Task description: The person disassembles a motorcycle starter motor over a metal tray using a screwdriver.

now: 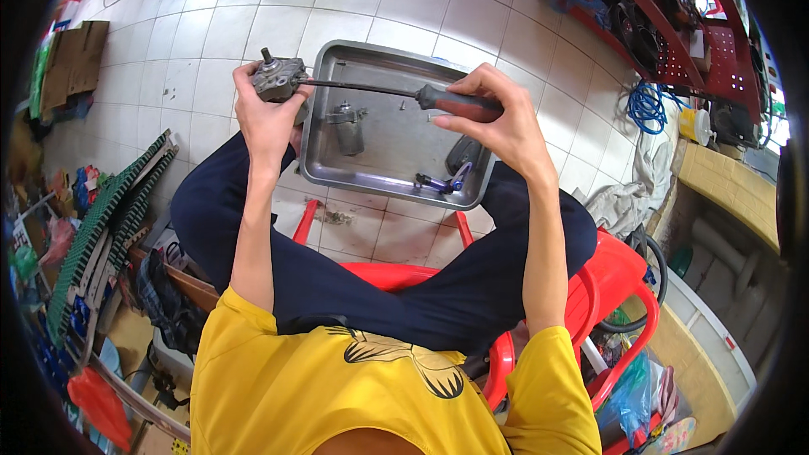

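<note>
A grey metal gear housing (pixel 281 77) with a short shaft on top is gripped by my left hand (pixel 262 114), over the tray's left edge. My right hand (pixel 499 114) is closed round the black and red handle of a long screwdriver (pixel 362 86). Its blade runs left across the tray, with the tip at the housing's right side. Below lies a metal tray (pixel 388 164). In it are a cylindrical metal motor body (pixel 348 132), a small screw (pixel 403 105), a dark oval part (pixel 463 153) and a purple and black part (pixel 442 181).
The tray is close in front of my knees, and a red plastic chair (pixel 371 274) is under me. A red perforated rack (pixel 666 25) with tools stands far right, near a coiled blue cable (pixel 647 107). Green-edged strips (pixel 105 227) and clutter lie at left.
</note>
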Demonstrator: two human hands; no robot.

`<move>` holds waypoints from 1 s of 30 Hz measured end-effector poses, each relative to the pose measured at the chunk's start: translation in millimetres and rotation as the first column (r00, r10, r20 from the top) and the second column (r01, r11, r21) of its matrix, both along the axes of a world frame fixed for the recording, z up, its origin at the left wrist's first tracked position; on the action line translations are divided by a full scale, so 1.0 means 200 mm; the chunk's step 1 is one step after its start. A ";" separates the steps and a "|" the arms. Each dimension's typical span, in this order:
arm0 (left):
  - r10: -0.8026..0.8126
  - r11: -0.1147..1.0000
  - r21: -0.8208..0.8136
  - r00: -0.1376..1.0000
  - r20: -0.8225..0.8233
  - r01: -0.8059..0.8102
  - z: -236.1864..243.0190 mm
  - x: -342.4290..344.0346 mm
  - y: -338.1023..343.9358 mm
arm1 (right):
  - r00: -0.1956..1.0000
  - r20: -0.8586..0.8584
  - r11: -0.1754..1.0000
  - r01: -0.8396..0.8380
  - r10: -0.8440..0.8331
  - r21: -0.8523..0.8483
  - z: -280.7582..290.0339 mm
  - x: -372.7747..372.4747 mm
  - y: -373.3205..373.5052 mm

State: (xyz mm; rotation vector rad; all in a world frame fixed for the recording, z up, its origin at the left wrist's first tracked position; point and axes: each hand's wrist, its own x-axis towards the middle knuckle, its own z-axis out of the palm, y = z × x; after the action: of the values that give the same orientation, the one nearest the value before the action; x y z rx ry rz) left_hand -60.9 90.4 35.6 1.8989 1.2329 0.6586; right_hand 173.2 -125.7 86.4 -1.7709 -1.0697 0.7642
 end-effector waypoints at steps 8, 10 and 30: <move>-0.016 1.000 -0.011 0.999 0.035 0.017 0.02 0.00 -0.01 | 0.983 0.171 0.997 0.068 -0.060 -0.040 -0.01 0.00 0.02; 0.004 1.000 -0.009 0.999 0.036 -0.004 0.00 -0.01 0.00 | 0.993 0.049 0.992 0.110 -0.107 -0.061 -0.01 -0.02 0.03; 0.060 0.994 -0.092 0.997 0.049 -0.056 -0.04 -0.04 0.05 | 0.995 -0.005 0.977 0.094 -0.096 -0.191 0.06 -0.04 0.06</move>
State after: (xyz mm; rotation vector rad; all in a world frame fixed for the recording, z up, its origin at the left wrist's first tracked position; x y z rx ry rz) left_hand -68.5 100.1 28.5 1.7670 1.2678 0.6672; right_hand 165.9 -114.5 98.6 -1.9605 -0.9202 0.8416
